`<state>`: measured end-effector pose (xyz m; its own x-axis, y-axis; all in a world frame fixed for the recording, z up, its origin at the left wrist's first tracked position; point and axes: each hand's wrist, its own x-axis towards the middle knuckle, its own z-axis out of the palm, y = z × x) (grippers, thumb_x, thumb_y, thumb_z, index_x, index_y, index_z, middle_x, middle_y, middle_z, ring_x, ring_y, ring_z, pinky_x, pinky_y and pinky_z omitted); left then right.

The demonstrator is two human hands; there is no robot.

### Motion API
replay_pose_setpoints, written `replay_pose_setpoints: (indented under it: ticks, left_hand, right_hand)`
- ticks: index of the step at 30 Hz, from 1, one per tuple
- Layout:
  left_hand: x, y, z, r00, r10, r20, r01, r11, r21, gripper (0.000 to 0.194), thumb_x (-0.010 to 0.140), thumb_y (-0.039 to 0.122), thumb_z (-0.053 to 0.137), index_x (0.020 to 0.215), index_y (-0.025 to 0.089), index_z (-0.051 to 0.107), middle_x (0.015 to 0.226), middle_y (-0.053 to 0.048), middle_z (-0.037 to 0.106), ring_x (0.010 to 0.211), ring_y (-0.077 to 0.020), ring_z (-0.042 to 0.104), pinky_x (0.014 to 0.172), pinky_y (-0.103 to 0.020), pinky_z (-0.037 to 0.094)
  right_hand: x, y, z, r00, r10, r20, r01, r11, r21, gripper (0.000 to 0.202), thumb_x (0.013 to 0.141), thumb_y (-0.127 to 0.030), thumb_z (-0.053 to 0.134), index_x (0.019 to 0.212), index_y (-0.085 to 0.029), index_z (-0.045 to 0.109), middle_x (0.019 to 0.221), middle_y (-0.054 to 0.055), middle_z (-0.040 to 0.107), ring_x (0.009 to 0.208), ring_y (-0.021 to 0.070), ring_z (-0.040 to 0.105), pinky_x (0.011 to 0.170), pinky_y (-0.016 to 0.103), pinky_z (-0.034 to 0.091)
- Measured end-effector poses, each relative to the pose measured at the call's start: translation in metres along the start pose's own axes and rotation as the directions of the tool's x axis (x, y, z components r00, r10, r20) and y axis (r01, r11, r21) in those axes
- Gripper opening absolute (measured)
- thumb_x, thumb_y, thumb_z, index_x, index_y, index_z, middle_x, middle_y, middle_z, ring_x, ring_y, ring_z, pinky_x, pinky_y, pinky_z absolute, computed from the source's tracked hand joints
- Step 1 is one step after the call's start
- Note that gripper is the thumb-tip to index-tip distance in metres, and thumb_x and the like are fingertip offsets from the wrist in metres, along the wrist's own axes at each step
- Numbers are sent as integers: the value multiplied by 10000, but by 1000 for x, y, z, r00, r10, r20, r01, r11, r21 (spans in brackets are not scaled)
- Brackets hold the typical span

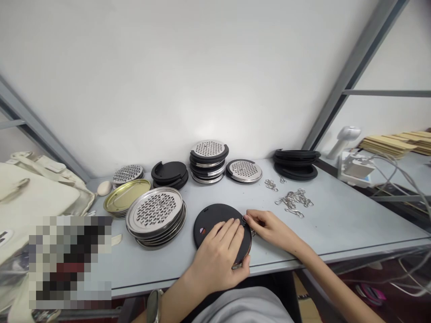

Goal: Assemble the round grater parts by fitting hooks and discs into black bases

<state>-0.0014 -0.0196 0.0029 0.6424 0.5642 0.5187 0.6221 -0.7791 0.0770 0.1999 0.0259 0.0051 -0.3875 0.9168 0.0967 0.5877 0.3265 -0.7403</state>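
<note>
A round black plastic case (213, 215) lies near the front edge of the table. My left hand (220, 249) rests across its top, fingers together, with the thumb at the near rim gripping it. At the case's right edge, my right hand (267, 226) pinches a small metal clip (253, 233), mostly hidden by the fingers. Loose metal clips (296, 198) lie in a pile to the right, with a smaller group (270, 185) behind. Left of the case stands a stack of round metal grater discs (158, 213).
Gold-coloured round lids (127, 195) sit behind the grater stack. Along the wall are black cases (170, 172), a tall stack of cases with graters (208, 162), one grater case (244, 170) and more black cases (296, 165). A cream bag (37, 193) stands at left, a white device (348, 133) at right.
</note>
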Motion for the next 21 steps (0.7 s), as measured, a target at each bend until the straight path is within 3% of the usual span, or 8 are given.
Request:
replay_pose_setpoints:
  ticks: [3, 9, 21]
  left_hand:
    - [-2, -2, 3, 999, 29, 37, -30, 999, 30, 570, 847, 332, 463, 1338, 46, 426, 1389, -161, 452, 1305, -261, 402, 1069, -371, 357]
    - [-2, -1, 2, 996, 50, 67, -54, 997, 63, 651, 839, 415, 495, 1345, 15, 413, 1387, -189, 440, 1306, -282, 401, 1060, -387, 384]
    - [-4, -2, 8, 997, 25, 66, -29, 997, 65, 565, 877, 347, 455, 1344, 30, 431, 1397, -166, 440, 1307, -260, 400, 1091, -360, 338]
  right_hand:
    - [0, 2, 0, 1000, -5, 1, 5, 1000, 8, 391, 938, -461, 331, 644, -205, 300, 579, -58, 298, 550, 100, 289, 508, 229, 253]
    - [0, -1, -2, 1000, -9, 11, 9, 1000, -14, 396, 950, -462, 311, 650, -204, 325, 583, -55, 316, 557, 107, 315, 522, 235, 274]
    - [0, -1, -3, 999, -35, 27, 37, 994, -103, 391, 972, -410, 292, 648, -200, 348, 572, -44, 400, 545, 113, 370, 546, 243, 293]
